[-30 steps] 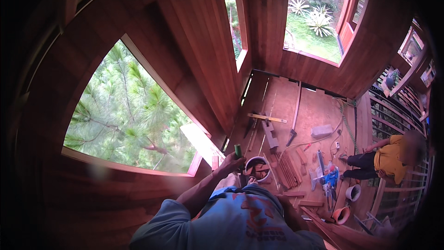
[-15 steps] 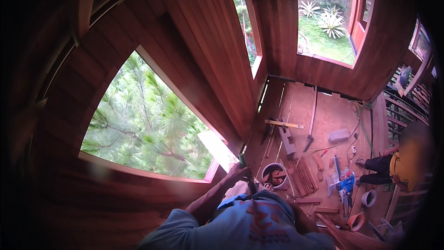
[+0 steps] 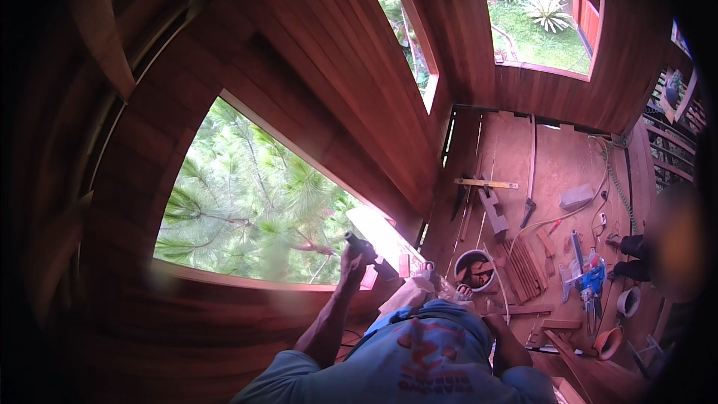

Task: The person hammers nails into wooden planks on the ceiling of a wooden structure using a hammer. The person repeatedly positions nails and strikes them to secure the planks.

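Fingers of the left hand (image 3: 351,263) clamp a dark tool (image 3: 360,242) at the window's (image 3: 254,209) lower right corner, near the sill (image 3: 378,230); right hand's grip cannot be told.

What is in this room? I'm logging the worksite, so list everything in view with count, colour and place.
window opening: one, green pine beyond, left wall
wall planks: many, reddish brown, all round
dark tool: one, in left hand at window's lower corner
bucket: one, pale rim, floor near wall
level: one, yellow, floor centre
wood offcuts: a pile, brown, right of bucket
blue power tool: one, floor right
other person: one, blurred, right edge
left hand: raised, gripping dark tool
right hand: low by the shirt; grip unclear
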Action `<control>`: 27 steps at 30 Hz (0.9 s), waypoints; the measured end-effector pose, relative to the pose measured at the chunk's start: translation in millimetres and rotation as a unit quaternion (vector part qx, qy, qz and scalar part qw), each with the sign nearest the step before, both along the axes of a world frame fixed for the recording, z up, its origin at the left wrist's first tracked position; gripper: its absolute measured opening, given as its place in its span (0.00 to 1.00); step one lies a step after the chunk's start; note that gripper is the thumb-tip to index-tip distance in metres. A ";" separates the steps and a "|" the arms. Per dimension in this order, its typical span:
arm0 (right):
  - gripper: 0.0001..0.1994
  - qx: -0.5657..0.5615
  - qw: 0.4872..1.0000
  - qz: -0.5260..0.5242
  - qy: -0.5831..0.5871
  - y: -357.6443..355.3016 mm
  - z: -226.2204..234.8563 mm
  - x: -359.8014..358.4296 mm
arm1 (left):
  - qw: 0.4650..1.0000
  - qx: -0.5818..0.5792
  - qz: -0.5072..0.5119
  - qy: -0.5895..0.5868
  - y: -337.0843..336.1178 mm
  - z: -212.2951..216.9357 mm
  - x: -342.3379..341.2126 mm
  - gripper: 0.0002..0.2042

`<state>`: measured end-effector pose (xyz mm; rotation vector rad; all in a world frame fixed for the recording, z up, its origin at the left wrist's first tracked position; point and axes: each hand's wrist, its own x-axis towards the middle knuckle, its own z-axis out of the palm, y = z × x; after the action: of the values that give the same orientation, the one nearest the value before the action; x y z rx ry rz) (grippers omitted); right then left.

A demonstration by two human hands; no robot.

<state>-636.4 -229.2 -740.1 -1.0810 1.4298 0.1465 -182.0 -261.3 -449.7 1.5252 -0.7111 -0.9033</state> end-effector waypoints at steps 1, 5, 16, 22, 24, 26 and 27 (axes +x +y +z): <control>0.17 0.011 1.000 -0.006 -0.007 0.7 2.4 2.0 | 1.000 0.003 0.015 -0.012 -1.1 12.4 11.5 0.08; 0.17 0.024 1.000 0.015 0.011 -11.7 17.7 12.7 | 0.995 -0.038 0.083 -0.046 0.3 45.7 50.6 0.05; 0.23 -0.032 0.989 0.106 0.094 -4.1 -31.3 37.5 | 0.957 0.096 0.047 -0.271 -127.5 148.9 136.9 0.12; 0.16 -0.052 0.982 0.138 0.121 -15.8 -11.4 81.8 | 0.969 -0.016 0.034 -0.242 -234.6 157.9 180.2 0.12; 0.16 -0.092 0.981 0.147 0.090 -4.3 -21.7 92.9 | 0.960 -0.037 0.049 -0.274 -255.8 160.9 196.0 0.13; 0.16 -0.098 0.985 0.121 0.069 1.7 -24.3 107.9 | 0.944 -0.055 0.070 -0.316 -269.5 169.7 210.5 0.12; 0.16 -0.101 0.987 0.110 0.058 2.9 -26.6 116.6 | 0.935 -0.064 0.083 -0.338 -270.7 174.4 217.9 0.11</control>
<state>-519.8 -226.3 -766.7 -1.4175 1.4475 0.2303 36.0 -531.9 -275.3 1.7541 -1.0835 -0.1770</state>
